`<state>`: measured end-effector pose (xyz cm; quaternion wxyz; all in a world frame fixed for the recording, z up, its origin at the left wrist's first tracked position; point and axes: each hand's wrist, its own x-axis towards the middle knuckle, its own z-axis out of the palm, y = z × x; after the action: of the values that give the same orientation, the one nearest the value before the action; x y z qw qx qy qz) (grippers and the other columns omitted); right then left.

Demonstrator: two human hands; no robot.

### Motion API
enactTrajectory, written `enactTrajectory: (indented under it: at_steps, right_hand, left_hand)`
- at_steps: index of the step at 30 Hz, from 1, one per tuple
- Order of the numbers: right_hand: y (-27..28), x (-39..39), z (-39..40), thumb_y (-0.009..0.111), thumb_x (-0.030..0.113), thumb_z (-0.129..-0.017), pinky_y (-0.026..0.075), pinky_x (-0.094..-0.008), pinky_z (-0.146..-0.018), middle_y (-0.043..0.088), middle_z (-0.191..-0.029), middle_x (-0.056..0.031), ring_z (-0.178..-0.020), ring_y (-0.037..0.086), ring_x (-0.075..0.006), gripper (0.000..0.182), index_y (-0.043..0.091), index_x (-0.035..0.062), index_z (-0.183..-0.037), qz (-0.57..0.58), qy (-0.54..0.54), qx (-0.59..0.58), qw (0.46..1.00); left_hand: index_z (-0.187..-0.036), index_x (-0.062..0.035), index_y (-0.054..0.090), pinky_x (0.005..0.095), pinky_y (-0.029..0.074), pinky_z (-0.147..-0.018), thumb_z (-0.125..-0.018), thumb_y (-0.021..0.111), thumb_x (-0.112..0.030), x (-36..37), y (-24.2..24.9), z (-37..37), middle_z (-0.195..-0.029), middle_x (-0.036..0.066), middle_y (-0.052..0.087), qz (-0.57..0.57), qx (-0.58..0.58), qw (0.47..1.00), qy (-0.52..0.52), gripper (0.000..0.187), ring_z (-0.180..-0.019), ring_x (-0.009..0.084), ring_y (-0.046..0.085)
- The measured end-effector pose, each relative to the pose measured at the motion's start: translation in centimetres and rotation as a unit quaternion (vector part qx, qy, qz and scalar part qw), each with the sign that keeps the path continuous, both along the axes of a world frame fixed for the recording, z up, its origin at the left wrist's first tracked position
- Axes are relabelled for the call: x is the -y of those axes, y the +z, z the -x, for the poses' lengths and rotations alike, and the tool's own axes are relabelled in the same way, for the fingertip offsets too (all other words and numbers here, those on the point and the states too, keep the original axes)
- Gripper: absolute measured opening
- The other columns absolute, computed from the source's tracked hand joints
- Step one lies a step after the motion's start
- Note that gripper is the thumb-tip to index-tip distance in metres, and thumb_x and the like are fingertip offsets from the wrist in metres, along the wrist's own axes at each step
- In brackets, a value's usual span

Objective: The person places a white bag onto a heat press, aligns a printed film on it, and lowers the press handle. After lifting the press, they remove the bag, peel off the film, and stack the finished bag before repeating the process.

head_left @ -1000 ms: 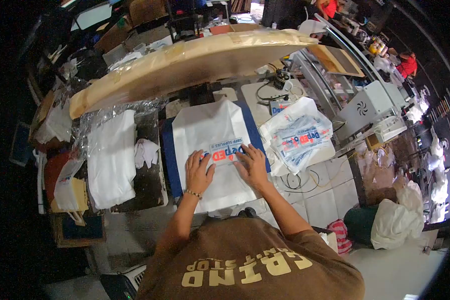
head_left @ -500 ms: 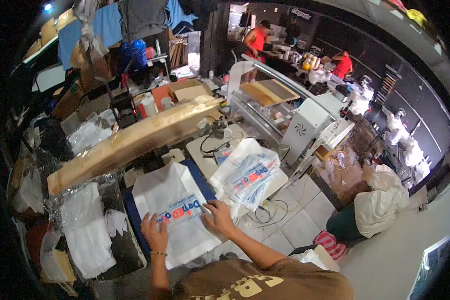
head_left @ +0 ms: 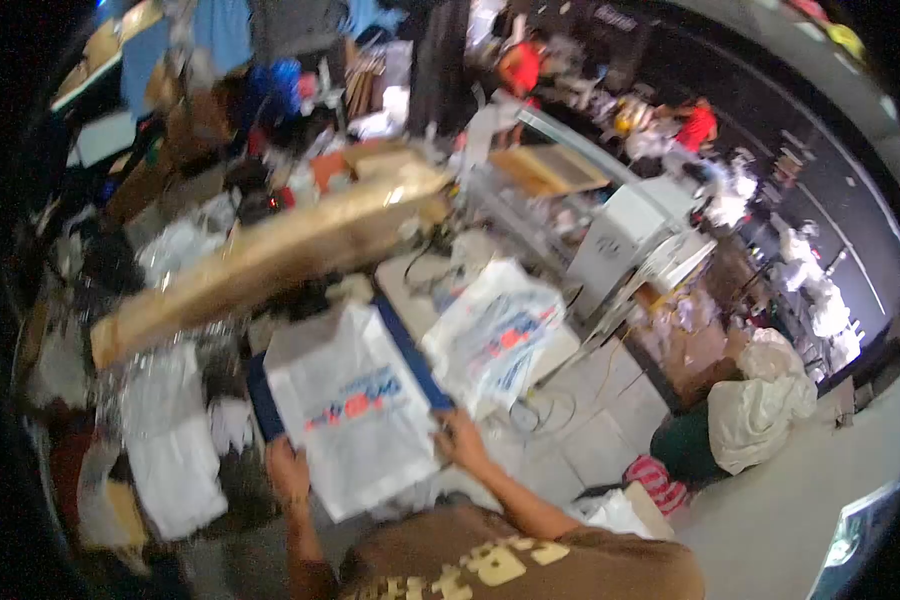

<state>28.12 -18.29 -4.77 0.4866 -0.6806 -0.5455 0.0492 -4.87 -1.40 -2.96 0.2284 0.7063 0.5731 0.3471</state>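
A white plastic bag with blue and red print lies flat on a dark blue board, which shows along both sides of the bag. At the bag's near left edge, my left hand has its fingers curled over the edge. My right hand pinches the opposite edge near the board's right corner. Motion blurs both hands, and the fingertips are partly hidden. More printed white bags lie in a loose pile to the right on a pale surface.
A long wrapped cardboard box lies beyond the board. A white machine stands to the right at the back. White cloth lies at left. Cables trail over the floor tiles. Two people in red are far off.
Both hands have left the bag's printed face, where their fingers were spread, and moved outward and nearer to me, to its two side edges. The view has shifted slightly and blurred.
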Motion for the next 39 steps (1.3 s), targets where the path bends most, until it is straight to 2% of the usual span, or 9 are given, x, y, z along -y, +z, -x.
enactTrajectory:
  at_steps: [7, 12, 24, 27, 31, 33, 35, 37, 39]
  right_hand:
    - [4.9, -1.4, -0.1, 0.075, 0.018, -0.077, 0.045, -0.0456, -0.087, 0.057, -0.102, -0.0178, -0.098, 0.056, -0.0370, 0.039, 0.068, 0.0092, -0.114, 0.040, -0.003, 0.044, 0.998]
    - [6.7, -6.1, 1.1, 0.066, 0.030, -0.090, 0.032, -0.0518, -0.107, 0.048, -0.146, -0.0133, -0.134, 0.042, -0.0369, 0.041, 0.063, 0.0147, -0.128, 0.053, 0.122, 0.163, 0.978]
    - [5.6, -8.4, 1.3, 0.067, 0.029, -0.088, 0.030, -0.0531, -0.104, 0.054, -0.141, -0.0118, -0.133, 0.044, -0.0356, 0.040, 0.067, 0.0143, -0.125, 0.080, 0.109, 0.184, 0.974]
    - [5.7, -8.2, 1.2, 0.068, 0.029, -0.087, 0.029, -0.0528, -0.104, 0.054, -0.141, -0.0124, -0.133, 0.044, -0.0361, 0.041, 0.067, 0.0144, -0.125, 0.062, 0.110, 0.173, 0.977]
    - [6.1, -8.0, 1.5, 0.068, 0.029, -0.087, 0.028, -0.0518, -0.106, 0.054, -0.142, -0.0126, -0.134, 0.043, -0.0363, 0.041, 0.068, 0.0147, -0.125, 0.046, 0.105, 0.151, 0.982]
    - [5.6, -8.1, 1.4, 0.068, 0.030, -0.087, 0.028, -0.0518, -0.107, 0.053, -0.142, -0.0126, -0.134, 0.043, -0.0361, 0.041, 0.068, 0.0149, -0.124, 0.046, 0.110, 0.153, 0.981]
    - [5.5, -8.1, 1.4, 0.068, 0.030, -0.087, 0.027, -0.0521, -0.107, 0.053, -0.143, -0.0125, -0.134, 0.042, -0.0358, 0.040, 0.069, 0.0158, -0.124, 0.070, 0.100, 0.170, 0.978]
    - [5.1, -8.1, 1.3, 0.068, 0.030, -0.087, 0.027, -0.0521, -0.107, 0.052, -0.143, -0.0122, -0.134, 0.042, -0.0353, 0.040, 0.069, 0.0164, -0.124, 0.057, 0.100, 0.166, 0.979]
    - [4.7, -8.1, 1.1, 0.068, 0.030, -0.086, 0.027, -0.0522, -0.107, 0.052, -0.143, -0.0119, -0.135, 0.042, -0.0349, 0.039, 0.069, 0.0169, -0.124, 0.043, 0.096, 0.164, 0.981]
  left_hand:
    - [-0.116, -0.0019, 0.065, 0.0461, 0.048, -0.092, -0.083, 0.072, -0.012, 1.5, 4.3, -3.6, -0.109, 0.021, 0.061, -0.161, -0.096, 0.982, -0.024, 0.036, -0.104, 0.0394, 0.058]
    - [-0.122, -0.0050, 0.066, 0.0489, 0.039, -0.107, -0.090, 0.066, -0.019, 0.5, 3.2, -8.3, -0.135, 0.020, 0.054, -0.165, -0.106, 0.969, -0.147, 0.035, -0.127, 0.0392, 0.050]
    - [-0.121, -0.0074, 0.067, 0.0537, 0.033, -0.108, -0.089, 0.067, -0.020, -0.4, 3.6, -8.2, -0.141, 0.020, 0.051, -0.168, -0.129, 0.964, -0.163, 0.035, -0.132, 0.0434, 0.043]
    - [-0.121, -0.0080, 0.068, 0.0506, 0.036, -0.109, -0.090, 0.067, -0.018, 0.0, 10.8, -6.4, -0.142, 0.018, 0.052, -0.204, -0.190, 0.950, -0.142, 0.032, -0.133, 0.0378, 0.046]
    - [-0.110, -0.0025, 0.071, 0.0412, 0.054, -0.087, -0.094, 0.060, -0.012, 4.0, 31.6, -3.7, -0.110, 0.018, 0.070, -0.053, -0.081, 0.907, -0.410, 0.021, -0.098, 0.0294, 0.069]
    - [-0.104, -0.0020, 0.073, 0.0373, 0.055, -0.079, -0.094, 0.063, -0.014, 6.7, 39.1, -2.6, -0.100, 0.013, 0.074, -0.048, 0.032, 0.928, -0.368, 0.019, -0.086, 0.0243, 0.071]
    - [-0.104, 0.0010, 0.071, 0.0362, 0.053, -0.084, -0.091, 0.065, -0.017, 7.4, 46.5, -2.8, -0.107, 0.014, 0.071, -0.279, -0.133, 0.915, -0.259, 0.024, -0.095, 0.0232, 0.068]
    - [-0.113, -0.0019, 0.069, 0.0320, 0.047, -0.096, -0.095, 0.064, -0.026, 3.8, 51.0, -6.2, -0.113, 0.010, 0.070, -0.398, 0.013, 0.916, -0.059, 0.031, -0.104, 0.0190, 0.064]
    - [-0.130, -0.0061, 0.057, 0.0399, 0.040, -0.106, -0.089, 0.070, -0.032, -3.3, 59.0, -3.7, -0.131, 0.015, 0.057, -0.480, -0.211, 0.841, -0.136, 0.051, -0.121, 0.0292, 0.053]
